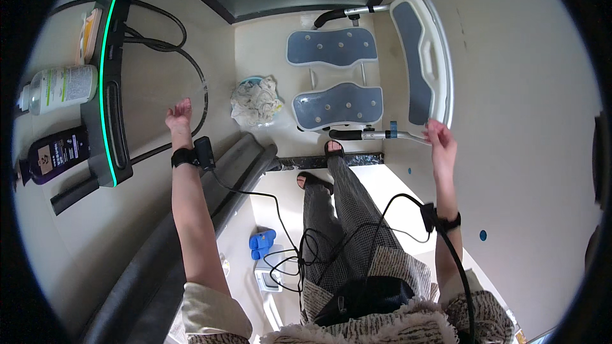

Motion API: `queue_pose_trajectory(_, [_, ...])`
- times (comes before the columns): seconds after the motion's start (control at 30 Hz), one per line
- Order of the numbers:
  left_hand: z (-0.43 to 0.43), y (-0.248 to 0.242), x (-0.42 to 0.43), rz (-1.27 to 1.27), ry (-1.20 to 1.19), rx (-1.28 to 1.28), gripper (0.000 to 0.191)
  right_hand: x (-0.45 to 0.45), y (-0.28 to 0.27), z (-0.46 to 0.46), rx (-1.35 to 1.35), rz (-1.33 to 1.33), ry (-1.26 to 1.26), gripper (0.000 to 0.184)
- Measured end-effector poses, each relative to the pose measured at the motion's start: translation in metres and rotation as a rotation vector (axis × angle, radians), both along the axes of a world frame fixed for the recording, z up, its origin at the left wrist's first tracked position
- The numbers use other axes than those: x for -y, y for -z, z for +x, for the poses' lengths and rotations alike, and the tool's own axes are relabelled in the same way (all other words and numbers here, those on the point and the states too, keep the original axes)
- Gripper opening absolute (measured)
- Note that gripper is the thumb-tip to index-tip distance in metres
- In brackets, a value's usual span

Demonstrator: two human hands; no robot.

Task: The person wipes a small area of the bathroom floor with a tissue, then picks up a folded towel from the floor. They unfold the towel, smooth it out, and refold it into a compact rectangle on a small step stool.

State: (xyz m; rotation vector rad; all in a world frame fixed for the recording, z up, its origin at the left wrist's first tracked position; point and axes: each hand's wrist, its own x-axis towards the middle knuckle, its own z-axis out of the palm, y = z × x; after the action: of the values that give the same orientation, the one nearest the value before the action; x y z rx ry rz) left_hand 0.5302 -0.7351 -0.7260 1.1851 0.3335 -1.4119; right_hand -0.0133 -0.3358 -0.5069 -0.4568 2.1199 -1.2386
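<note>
My left hand (pixel 180 113) is held out at the left with its fingers loosely curled and nothing in it, near the looped black shower hose (pixel 204 81). At the right, my right hand (pixel 440 134) is at the lower end of the backrest (pixel 437 57) of a white and grey shower chair; whether it grips the frame or only touches it, I cannot tell. The chair's two-part grey seat (pixel 338 105) has round holes. On the floor left of the chair sits a light blue basin (pixel 253 79) heaped with crumpled wet-looking cloth (pixel 256 101).
A black shower shelf unit (pixel 114 81) with a green light strip holds a clear pump bottle (pixel 64 88) and a dark purple bottle (pixel 57 154). A grey curtain (pixel 158 258) hangs at the left. A dark raised sill (pixel 296 163) crosses by my feet. Blue slippers (pixel 262 243) lie behind. Cables run from both wrists.
</note>
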Motion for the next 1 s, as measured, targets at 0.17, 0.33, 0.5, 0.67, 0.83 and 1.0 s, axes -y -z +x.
queue_pose_trajectory(0.17, [0.001, -0.01, -0.008, -0.005, 0.014, -0.055, 0.032, 0.001, 0.052, -0.037, -0.541, 0.215, 0.059, 0.027])
queue_pose_trajectory(0.33, [-0.002, -0.01, -0.017, 0.006, 0.033, 0.099, 0.034, 0.002, 0.063, -0.039, -0.951, 0.162, -0.016, 0.03])
queue_pose_trajectory(0.5, [-0.022, -0.019, -0.029, 0.068, 0.096, 0.152, 0.039, 0.008, 0.069, -0.039, -1.184, 0.256, -0.158, 0.041])
queue_pose_trajectory(0.67, [-0.029, -0.017, -0.03, 0.144, 0.02, 0.147, 0.031, 0.009, 0.072, -0.034, -1.13, 0.23, -0.171, 0.049])
queue_pose_trajectory(0.83, [-0.017, 0.004, -0.008, 0.117, -0.006, 0.138, 0.032, 0.014, 0.073, -0.027, -1.122, 0.296, -0.185, 0.053])
queue_pose_trajectory(1.0, [-0.015, 0.011, 0.007, 0.028, 0.072, 0.05, 0.035, 0.015, 0.076, -0.024, -1.136, 0.321, -0.225, 0.058])
